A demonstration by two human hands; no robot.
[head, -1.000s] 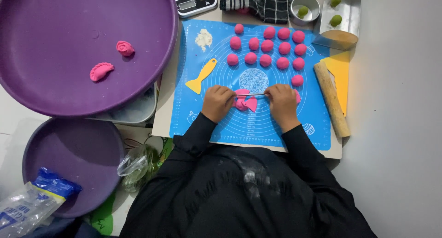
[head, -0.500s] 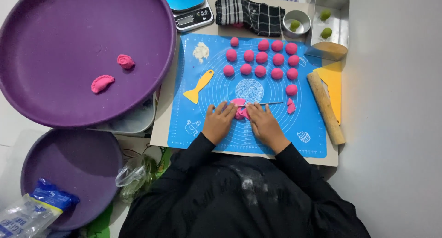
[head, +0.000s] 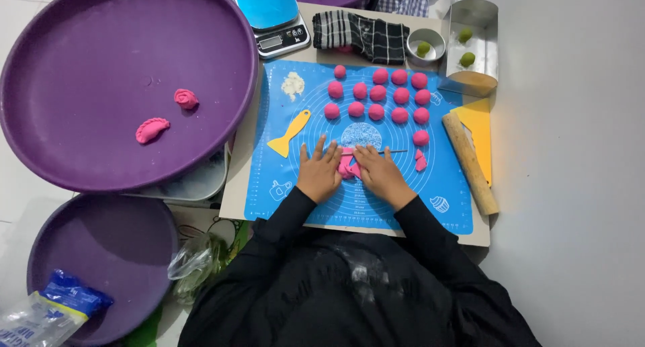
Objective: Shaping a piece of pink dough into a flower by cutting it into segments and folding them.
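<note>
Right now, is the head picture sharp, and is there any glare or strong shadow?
Head view: sharp overall, light even and soft; mild sheen on the big tray and scale; faint shadows under the hands, left, right; the dough between them is too small to read.

The mat [head: 443, 186] lies on the surface [head: 238, 186]. On the mat, rows of dough balls [head: 377, 95] sit beyond both hands [head: 321, 174], with the scraper [head: 289, 133] to their left and the rolling pin [head: 469, 163] along the right edge. Behind the mat stand the scale [head: 274, 18], a folded cloth [head: 361, 35] and a small bowl [head: 426, 45]. Left of the surface, a big tray [head: 80, 45] holds two shaped dough pieces [head: 153, 128].
</note>
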